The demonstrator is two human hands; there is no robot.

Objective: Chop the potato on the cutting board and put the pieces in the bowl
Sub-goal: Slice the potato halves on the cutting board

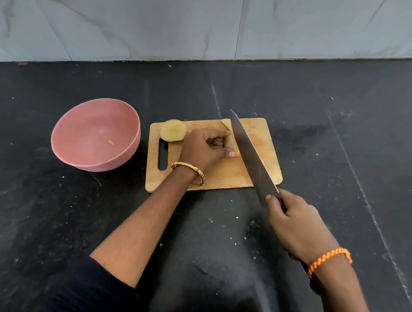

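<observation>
Left hand (205,146) pinches potato piece (231,143) mid cutting board (226,175); right hand (296,222) grips knife (249,154), blade across the board's far-right part.

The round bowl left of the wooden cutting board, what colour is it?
The round bowl is matte pink, seen best in the head view.
</observation>
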